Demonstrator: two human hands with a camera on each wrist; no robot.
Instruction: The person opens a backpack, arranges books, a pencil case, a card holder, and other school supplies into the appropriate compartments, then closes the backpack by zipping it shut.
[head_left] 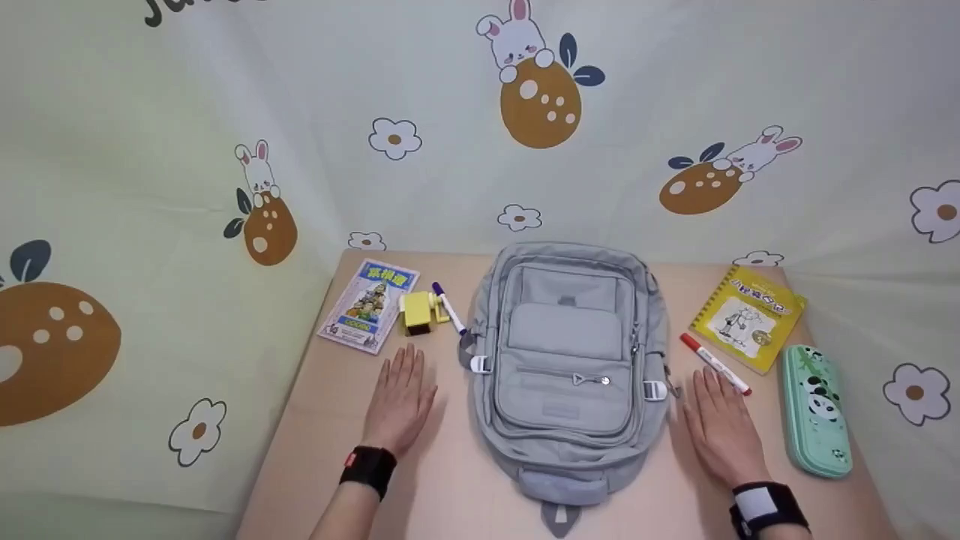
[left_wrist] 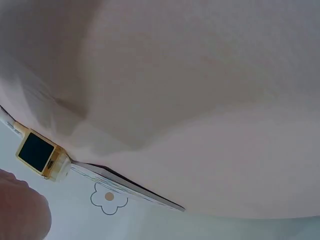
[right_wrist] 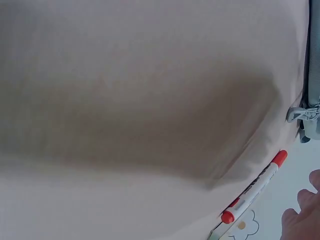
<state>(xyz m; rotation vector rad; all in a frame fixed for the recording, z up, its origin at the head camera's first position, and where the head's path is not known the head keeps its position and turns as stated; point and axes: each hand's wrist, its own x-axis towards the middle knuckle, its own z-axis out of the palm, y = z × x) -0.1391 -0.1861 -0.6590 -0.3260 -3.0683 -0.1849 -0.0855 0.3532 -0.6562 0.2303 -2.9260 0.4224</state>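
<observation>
A grey backpack (head_left: 562,330) lies front up between the hands, its top handle toward the person. My left hand (head_left: 400,401) is left of it with fingers straight, holding nothing. Just beyond those fingertips are a small boxy yellow item (head_left: 417,311) with a dark face, a blue-capped marker (head_left: 450,309) and a colourful booklet (head_left: 369,304). To the right of the bag, my right hand (head_left: 721,431) has straight fingers, its tips close by a red-capped marker (head_left: 716,365). That marker (right_wrist: 255,187) also shows before the fingers in the right wrist view.
A yellow book (head_left: 750,315) with a cartoon cover lies at the back right. Beside the right hand, a mint-green panda pencil case (head_left: 816,412) lies along the table's right edge. Patterned cloth (head_left: 450,195) hangs behind and at both sides of the table (head_left: 435,480).
</observation>
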